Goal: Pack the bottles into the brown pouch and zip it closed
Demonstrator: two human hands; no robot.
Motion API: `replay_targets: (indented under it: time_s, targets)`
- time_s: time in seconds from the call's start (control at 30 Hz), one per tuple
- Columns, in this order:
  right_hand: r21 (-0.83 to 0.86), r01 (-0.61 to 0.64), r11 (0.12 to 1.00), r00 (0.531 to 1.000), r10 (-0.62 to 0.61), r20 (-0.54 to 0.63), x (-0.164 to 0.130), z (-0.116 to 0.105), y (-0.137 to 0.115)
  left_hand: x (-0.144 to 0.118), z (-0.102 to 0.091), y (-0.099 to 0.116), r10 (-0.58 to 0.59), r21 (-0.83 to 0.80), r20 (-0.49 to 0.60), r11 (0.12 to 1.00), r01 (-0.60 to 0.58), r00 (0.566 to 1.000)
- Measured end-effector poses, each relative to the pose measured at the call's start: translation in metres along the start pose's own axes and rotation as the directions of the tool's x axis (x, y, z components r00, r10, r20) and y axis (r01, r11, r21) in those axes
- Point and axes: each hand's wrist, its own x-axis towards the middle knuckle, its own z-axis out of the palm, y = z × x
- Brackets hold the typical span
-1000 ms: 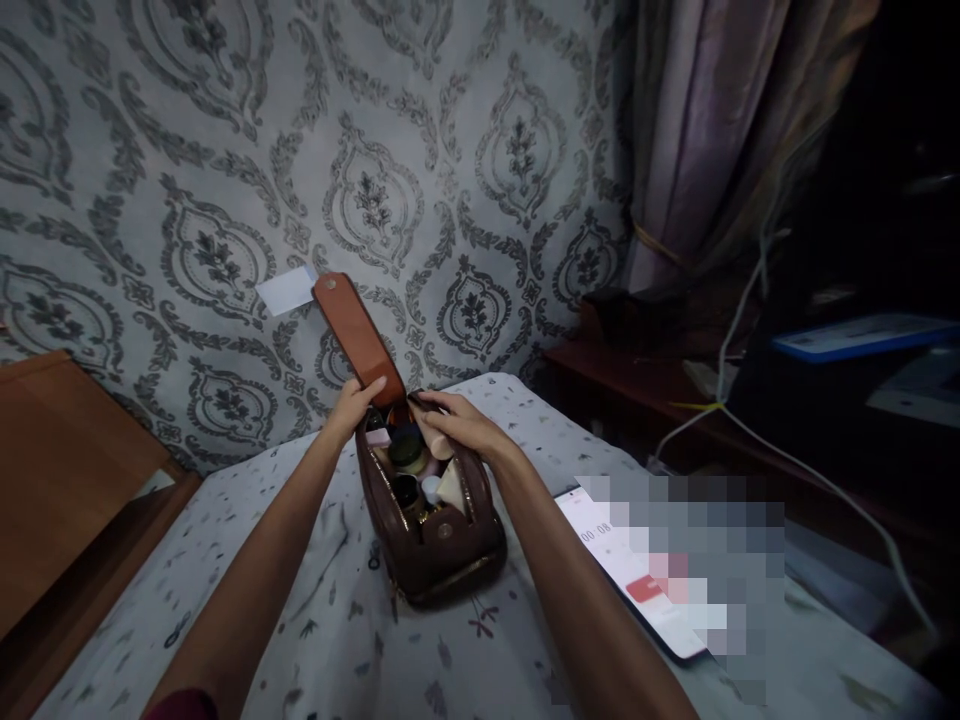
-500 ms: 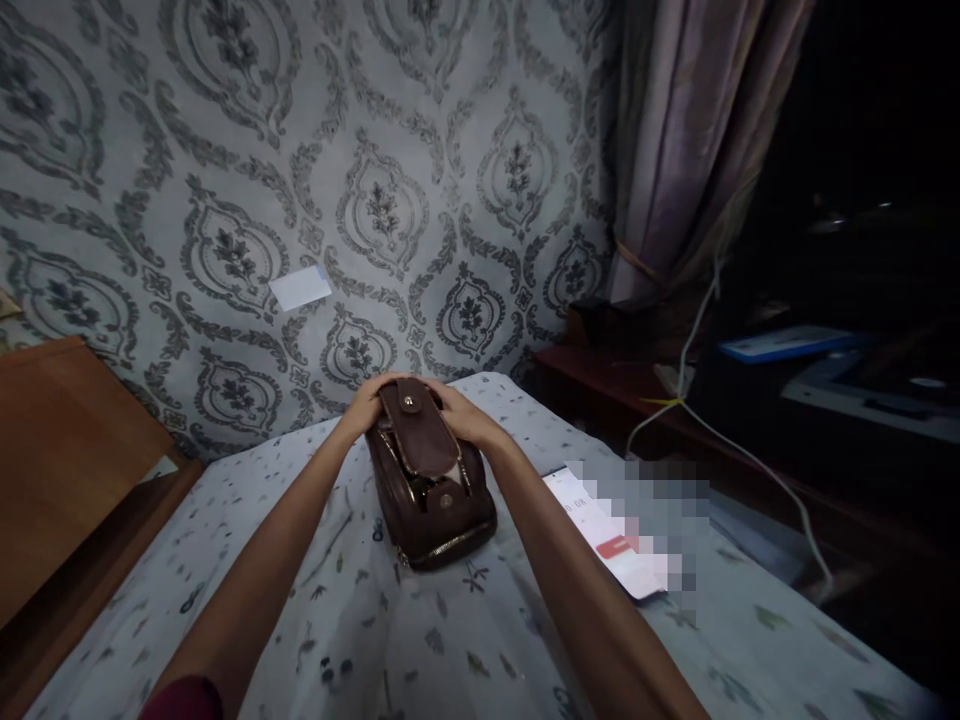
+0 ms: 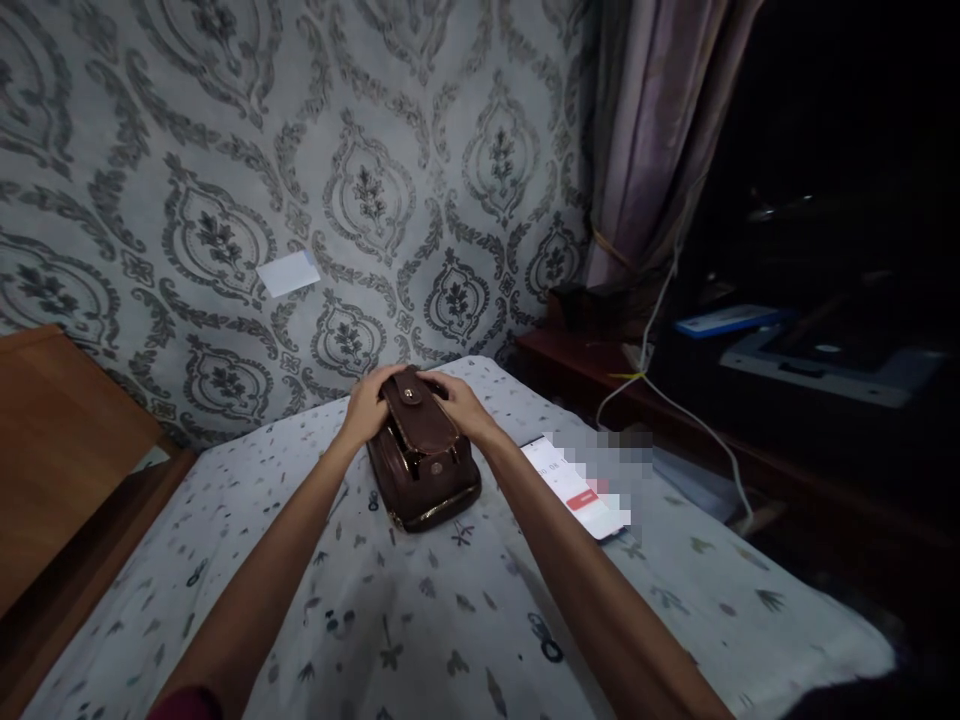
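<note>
both hands, left hand [image 3: 369,408] and right hand [image 3: 459,402], grip closed on the brown pouch [image 3: 424,460]

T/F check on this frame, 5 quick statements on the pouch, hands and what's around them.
1. Both hands rest on the brown pouch. True: the left hand and right hand are on its far end.
2. The pouch's flap stands upright. False: it is folded down over the top.
3. A phone lies right of the pouch. True.
4. The pouch sits on bare wood. False: it is on a patterned sheet.
5. The curtain hangs left of the pouch. False: it hangs at the right.
</note>
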Motion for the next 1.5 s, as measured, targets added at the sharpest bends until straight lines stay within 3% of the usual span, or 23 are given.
replay_targets:
  time_s: [0.2,0.43,0.63,0.8,0.97,1.03,1.1,1.13,1.2,1.27,1.3,1.5]
  targets:
    - [-0.043,-0.050,0.998,0.990,0.043,-0.137,-0.024,0.004,-0.002,-0.043,0.009,0.039,-0.053,0.148,-0.052,0.987,0.060,0.997]
    - [0.009,-0.067,0.998,0.959,0.067,-0.275,-0.068,0.013,-0.015,-0.095,0.016,0.074,0.011,0.310,0.033,0.950,-0.021,0.999]
    - [-0.123,-0.039,0.992,0.955,0.001,-0.297,-0.083,0.019,-0.020,-0.113,0.014,0.075,0.129,0.372,0.146,0.911,-0.175,0.981]
    - [-0.182,0.016,0.983,0.965,-0.062,-0.255,-0.077,0.018,-0.023,-0.111,0.027,0.074,0.124,0.419,0.089,0.895,-0.150,0.988]
    - [-0.279,0.013,0.960,0.974,-0.076,-0.213,-0.074,0.017,-0.025,-0.112,0.027,0.077,0.146,0.335,0.072,0.928,-0.162,0.987]
    - [-0.330,0.014,0.944,0.980,-0.078,-0.181,-0.074,0.016,-0.024,-0.110,0.019,0.070,0.144,0.242,0.030,0.959,-0.147,0.989]
    - [-0.369,0.018,0.929,0.985,-0.080,-0.153,-0.075,0.017,-0.024,-0.100,0.011,0.053,0.075,0.123,-0.111,0.990,-0.061,0.991]
    - [-0.383,0.018,0.924,0.986,-0.081,-0.147,-0.075,0.017,-0.024,-0.093,0.008,0.041,-0.001,0.053,-0.205,0.999,0.012,0.979]
    - [-0.403,0.017,0.915,0.986,-0.082,-0.145,-0.076,0.018,-0.023,-0.074,0.005,0.015,-0.217,-0.101,-0.357,0.976,0.193,0.908]
    - [-0.420,0.022,0.907,0.986,-0.090,-0.143,-0.076,0.020,-0.023,-0.054,0.009,-0.010,-0.446,-0.280,-0.315,0.887,0.367,0.838]
    - [-0.429,0.027,0.903,0.985,-0.096,-0.141,-0.077,0.021,-0.022,-0.047,0.012,-0.019,-0.474,-0.304,-0.287,0.869,0.390,0.832]
    - [-0.482,0.037,0.875,0.984,-0.116,-0.134,-0.076,0.028,-0.018,-0.037,0.033,-0.038,-0.452,-0.314,-0.243,0.874,0.371,0.858]
